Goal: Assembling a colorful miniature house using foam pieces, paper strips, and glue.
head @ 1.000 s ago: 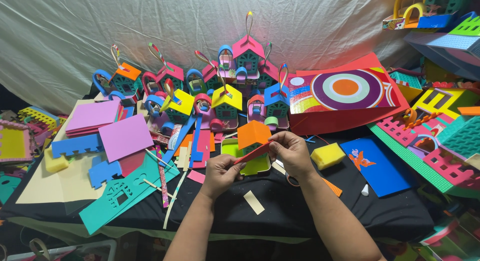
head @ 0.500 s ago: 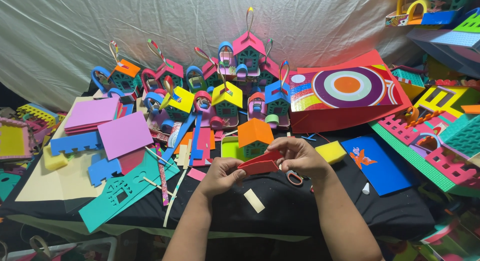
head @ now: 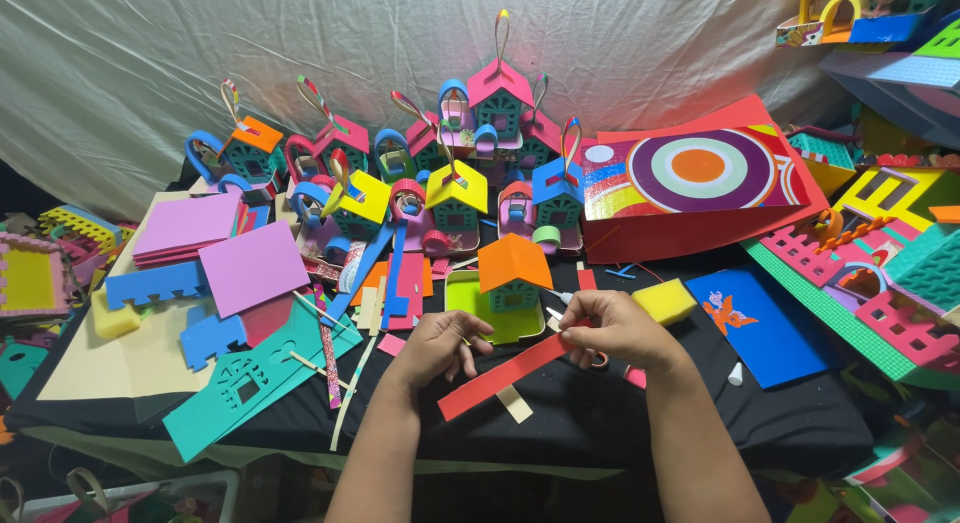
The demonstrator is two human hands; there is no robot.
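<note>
Both hands' fingers clamp red foam strip [head: 505, 377]; orange-roofed house [head: 513, 273] just behind

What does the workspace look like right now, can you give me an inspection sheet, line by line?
Surface: table under a black cloth, crowded with craft parts.
Job's things: red foam strip, slanted, held at both ends; orange-roofed foam house on a green base just behind.
Clutter: yellow sponge, purple foam sheets, teal cut-out sheet, blue sheet, row of finished houses.
Hands: left hand on the strip's lower end; right hand pinches the upper end.
Cables: nothing seen.
Surroundings: white sheet backdrop; foam pieces piled on both sides.
</note>
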